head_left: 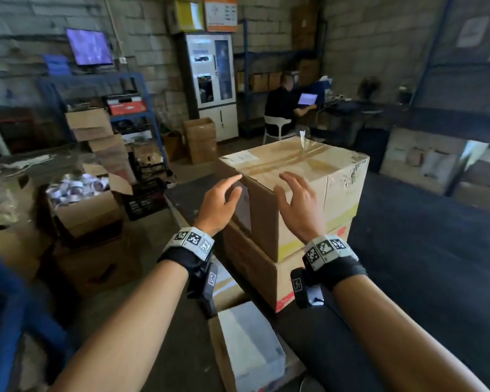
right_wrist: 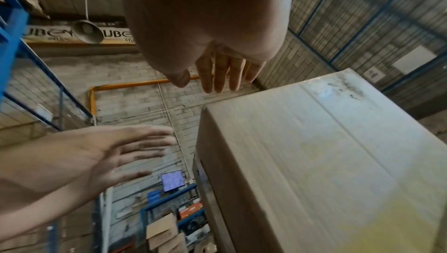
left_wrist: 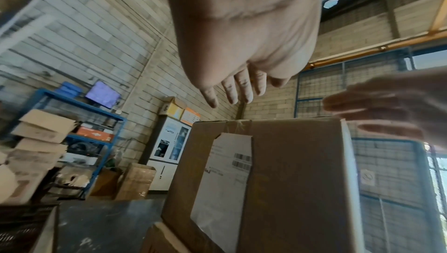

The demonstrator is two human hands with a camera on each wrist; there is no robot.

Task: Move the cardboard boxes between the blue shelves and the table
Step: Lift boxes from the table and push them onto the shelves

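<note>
Hovering at frame centre, left hand (head_left: 219, 200) and right hand (head_left: 299, 206), fingers spread, gripping nothing, apparently just short of taped cardboard box (head_left: 300, 176), stacked on lower box (head_left: 255, 267), dark table (head_left: 425, 250) beneath, blue shelves (head_left: 130, 108) upper left.

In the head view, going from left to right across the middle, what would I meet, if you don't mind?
Open box of tape rolls → left hand → right hand → top cardboard box → dark table.

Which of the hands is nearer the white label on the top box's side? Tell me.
Left. The left hand hovers right beside the white label; the right hand hovers past the box corner, over the adjacent face.
</note>
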